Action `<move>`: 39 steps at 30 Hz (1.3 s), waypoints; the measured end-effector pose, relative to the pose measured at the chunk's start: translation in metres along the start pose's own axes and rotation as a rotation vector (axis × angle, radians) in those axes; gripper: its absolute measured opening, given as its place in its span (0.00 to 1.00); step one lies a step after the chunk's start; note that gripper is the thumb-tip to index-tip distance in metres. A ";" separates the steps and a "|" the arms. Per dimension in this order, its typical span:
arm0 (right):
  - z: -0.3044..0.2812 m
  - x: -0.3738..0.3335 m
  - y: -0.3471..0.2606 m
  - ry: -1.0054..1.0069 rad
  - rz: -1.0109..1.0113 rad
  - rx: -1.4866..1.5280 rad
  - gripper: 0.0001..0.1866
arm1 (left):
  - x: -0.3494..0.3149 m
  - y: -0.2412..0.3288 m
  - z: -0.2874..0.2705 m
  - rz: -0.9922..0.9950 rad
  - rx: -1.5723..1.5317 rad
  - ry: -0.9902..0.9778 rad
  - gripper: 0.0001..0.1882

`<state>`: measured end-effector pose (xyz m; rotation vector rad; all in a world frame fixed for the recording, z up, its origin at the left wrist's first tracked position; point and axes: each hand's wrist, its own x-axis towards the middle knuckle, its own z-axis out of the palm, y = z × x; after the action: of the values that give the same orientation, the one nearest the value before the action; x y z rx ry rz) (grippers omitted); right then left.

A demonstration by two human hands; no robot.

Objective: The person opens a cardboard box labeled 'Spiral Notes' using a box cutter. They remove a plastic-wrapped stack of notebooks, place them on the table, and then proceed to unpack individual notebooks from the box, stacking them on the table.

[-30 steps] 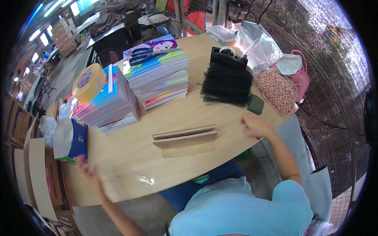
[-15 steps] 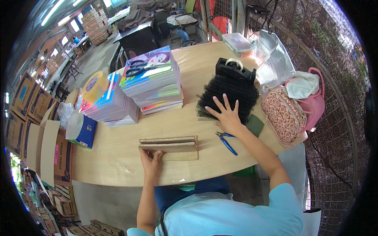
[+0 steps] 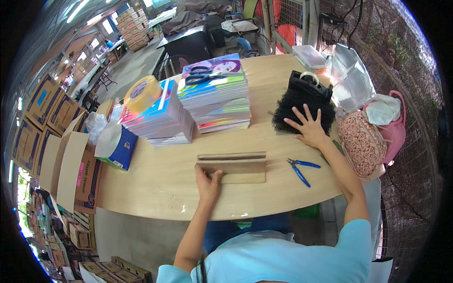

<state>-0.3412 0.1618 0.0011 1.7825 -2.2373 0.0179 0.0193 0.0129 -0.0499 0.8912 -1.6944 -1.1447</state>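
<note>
My left hand (image 3: 207, 186) grips the left end of a wooden slotted holder (image 3: 243, 166). Its thumb lies on the near face, and the other fingers are partly hidden. Two upright boards rise from a flat base with a narrow slot between them. At the right, my right hand (image 3: 311, 132) rests palm down, fingers spread, on a pile of black spiral binding coils (image 3: 295, 101). Blue-handled wire cutters (image 3: 302, 170) lie on the table between my hands, jaws pointing away from me. A black tape dispenser (image 3: 309, 85) stands at the pile's far edge.
Two stacks of colourful notebooks (image 3: 217, 106) stand at the back left, topped by dark scissors (image 3: 203, 76) and a yellowish tape roll (image 3: 142, 94). An open carton (image 3: 87, 179) is at the left edge. A patterned pouch (image 3: 361, 144) and a pink bag (image 3: 394, 134) sit at the right.
The view has swung left, so everything sits farther right. My right hand has shifted slightly on the coils, and its arm no longer overlaps the wire cutters. My left hand keeps its grip.
</note>
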 end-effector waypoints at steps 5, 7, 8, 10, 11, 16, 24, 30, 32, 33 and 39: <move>-0.060 -0.051 -0.091 0.010 0.203 0.258 0.41 | 0.005 0.006 -0.013 0.114 0.136 -0.044 0.32; -0.040 -0.089 -0.122 -0.085 0.259 0.270 0.37 | 0.002 0.001 -0.010 0.115 0.205 -0.056 0.33; -0.030 -0.101 -0.130 -0.157 0.272 0.231 0.35 | -0.001 0.009 -0.012 0.035 0.218 -0.114 0.32; -0.012 -0.109 -0.117 -0.108 0.291 0.123 0.33 | 0.001 -0.001 -0.022 0.065 0.071 -0.211 0.33; -0.013 -0.110 -0.107 -0.078 0.298 0.065 0.32 | 0.006 -0.006 -0.026 0.086 -0.007 -0.256 0.33; -0.051 -0.020 -0.104 0.245 0.251 1.429 0.28 | 0.072 -0.037 -0.057 -0.020 -0.240 -0.092 0.39; 0.025 0.165 -0.125 -0.027 0.476 2.246 0.53 | 0.163 -0.027 0.004 -0.030 0.403 -0.158 0.39; 0.034 0.135 -0.129 -0.064 0.393 2.235 0.52 | 0.137 -0.017 0.000 -0.100 0.653 -0.209 0.38; 0.039 0.117 -0.128 -0.060 0.407 2.215 0.52 | 0.119 -0.022 -0.007 -0.086 0.587 -0.249 0.38; 0.041 0.107 -0.129 -0.089 0.372 2.261 0.52 | 0.114 -0.024 -0.009 -0.080 0.554 -0.268 0.39; 0.009 0.054 -0.113 -0.026 0.344 1.718 0.40 | 0.094 -0.010 -0.060 0.005 0.423 -0.288 0.28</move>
<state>-0.2457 0.0817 -0.0141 1.6354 -2.4950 2.5616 0.0423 -0.0933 -0.0226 1.0100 -2.2275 -0.9596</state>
